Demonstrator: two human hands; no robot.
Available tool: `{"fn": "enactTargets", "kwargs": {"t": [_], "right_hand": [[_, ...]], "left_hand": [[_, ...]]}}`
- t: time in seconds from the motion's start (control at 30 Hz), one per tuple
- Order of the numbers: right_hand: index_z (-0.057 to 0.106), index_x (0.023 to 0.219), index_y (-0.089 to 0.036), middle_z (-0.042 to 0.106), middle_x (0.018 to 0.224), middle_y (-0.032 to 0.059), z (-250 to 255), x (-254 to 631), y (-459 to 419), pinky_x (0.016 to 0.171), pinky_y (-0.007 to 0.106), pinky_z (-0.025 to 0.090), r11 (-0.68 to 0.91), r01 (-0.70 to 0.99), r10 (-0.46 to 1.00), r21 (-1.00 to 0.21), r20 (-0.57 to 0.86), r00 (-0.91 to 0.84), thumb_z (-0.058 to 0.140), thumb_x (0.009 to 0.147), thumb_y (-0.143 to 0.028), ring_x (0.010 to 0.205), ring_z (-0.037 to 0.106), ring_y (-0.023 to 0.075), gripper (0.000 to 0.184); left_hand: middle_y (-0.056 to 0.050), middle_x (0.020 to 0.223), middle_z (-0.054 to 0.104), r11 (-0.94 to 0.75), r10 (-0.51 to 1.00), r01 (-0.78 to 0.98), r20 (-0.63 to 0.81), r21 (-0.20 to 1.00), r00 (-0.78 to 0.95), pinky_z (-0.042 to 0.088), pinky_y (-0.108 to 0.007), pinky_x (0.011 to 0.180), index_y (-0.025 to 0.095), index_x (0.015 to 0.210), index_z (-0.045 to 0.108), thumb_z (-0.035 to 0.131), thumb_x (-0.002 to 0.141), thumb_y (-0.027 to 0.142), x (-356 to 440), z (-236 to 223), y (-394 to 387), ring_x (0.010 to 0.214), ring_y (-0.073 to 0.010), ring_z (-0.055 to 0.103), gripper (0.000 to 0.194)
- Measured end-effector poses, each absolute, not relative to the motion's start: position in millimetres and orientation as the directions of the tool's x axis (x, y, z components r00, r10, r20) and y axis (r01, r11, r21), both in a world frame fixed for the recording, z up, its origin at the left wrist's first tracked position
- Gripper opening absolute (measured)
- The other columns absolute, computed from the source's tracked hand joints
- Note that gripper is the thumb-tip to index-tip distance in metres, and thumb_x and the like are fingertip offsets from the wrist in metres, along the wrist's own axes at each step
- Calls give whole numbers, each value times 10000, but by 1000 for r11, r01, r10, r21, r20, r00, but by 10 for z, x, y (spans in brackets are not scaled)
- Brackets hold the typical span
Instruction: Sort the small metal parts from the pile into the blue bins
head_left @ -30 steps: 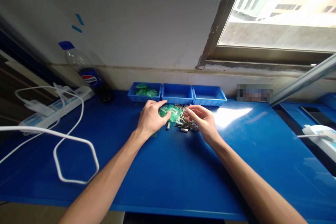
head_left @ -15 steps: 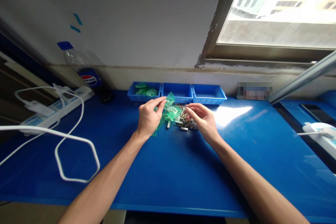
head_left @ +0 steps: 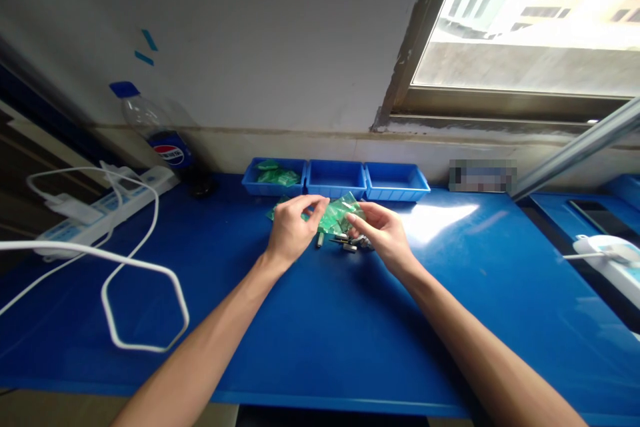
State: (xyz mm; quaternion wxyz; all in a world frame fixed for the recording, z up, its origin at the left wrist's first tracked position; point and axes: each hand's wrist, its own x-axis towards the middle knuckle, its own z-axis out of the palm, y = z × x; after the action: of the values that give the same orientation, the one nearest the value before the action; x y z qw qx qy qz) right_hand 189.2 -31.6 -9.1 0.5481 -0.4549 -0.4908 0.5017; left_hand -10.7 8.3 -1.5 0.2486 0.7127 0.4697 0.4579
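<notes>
Evidently, the work in hand centres on a small green plastic bag (head_left: 342, 212), which is raised between the person's hands above the blue tabletop (head_left: 310, 333), just in front of the row of bins. The left hand (head_left: 294, 227) has its thumb and fingertips pressed together on the bag's left edge, pinching the film. The right hand (head_left: 384, 233) is curled at the opposite side, thumb lying over the film; whether it truly grips the bag or a small part cannot be told.

Loose metal parts (head_left: 350, 247) lie on the tabletop beneath the bag and beside the right fingers, with one metal cylinder (head_left: 319, 240) lying slightly apart on the left. More green film (head_left: 276, 207) shows behind the left hand. Beyond it, the left blue bin (head_left: 273, 191) holds other green bags (head_left: 280, 177).

To handle the bag well, the left pinch should be light yet steady, close to the edge, since thin film probably creases and slips easily. The right thumb does best sliding rather than tugging, with both wrists low and the bag over the parts, so anything dropped lands among them.
</notes>
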Motion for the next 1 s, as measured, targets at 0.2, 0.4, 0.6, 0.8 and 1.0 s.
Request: {"fn": "enactTargets", "kwargs": {"t": [0.2, 0.4, 0.6, 0.8, 1.0], "right_hand": [[767, 1097, -209, 804, 913, 49, -104, 1893, -319, 706, 336, 591, 114, -98, 991, -989, 107, 76, 849, 820, -468, 729, 732, 200, 388], [782, 1086, -216, 809, 923, 44, -123, 1895, -312, 704, 315, 591, 127, -99, 990, -987, 120, 71, 835, 847, -440, 745, 745, 193, 331], [780, 1096, -214, 815, 964, 50, -128, 1891, -303, 723, 318, 599, 139, -96, 988, -986, 132, 77, 836, 845, -447, 757, 747, 194, 347], [784, 1110, -227, 820, 999, 51, -119, 1887, -309, 720, 333, 597, 111, -141, 994, -984, 112, 1, 851, 823, -465, 726, 725, 186, 380], [773, 1097, -220, 814, 947, 57, -78, 1899, -309, 738, 339, 591, 112, -134, 993, -985, 104, 61, 855, 814, -495, 769, 735, 200, 403]], "left_hand": [[-166, 1396, 681, -392, 809, 854, 571, 341, 143, 392, -581, 1143, 197, 1272, 747, 569, 1006, 413, -336, -29, 224, 1349, -399, 524, 386], [-163, 1462, 645, -376, 852, 871, 488, 317, 190, 330, -683, 1144, 220, 1406, 661, 564, 1005, 467, -349, -144, 307, 1450, -441, 420, 480], [-141, 1332, 724, -542, 773, 736, 583, 406, 249, 424, -529, 1129, 166, 1205, 770, 568, 1014, 443, -254, -17, 223, 1351, -377, 525, 393], [-38, 775, 754, -383, 891, 330, 252, 863, 377, 477, -265, 603, 163, 915, 795, 739, 906, 465, -113, 57, 61, 638, -154, 632, 308], [-16, 649, 705, -48, 977, -81, 63, 996, 204, 480, -199, 548, 133, 743, 752, 911, 741, 430, -142, 55, 183, 579, -110, 640, 337]]}}
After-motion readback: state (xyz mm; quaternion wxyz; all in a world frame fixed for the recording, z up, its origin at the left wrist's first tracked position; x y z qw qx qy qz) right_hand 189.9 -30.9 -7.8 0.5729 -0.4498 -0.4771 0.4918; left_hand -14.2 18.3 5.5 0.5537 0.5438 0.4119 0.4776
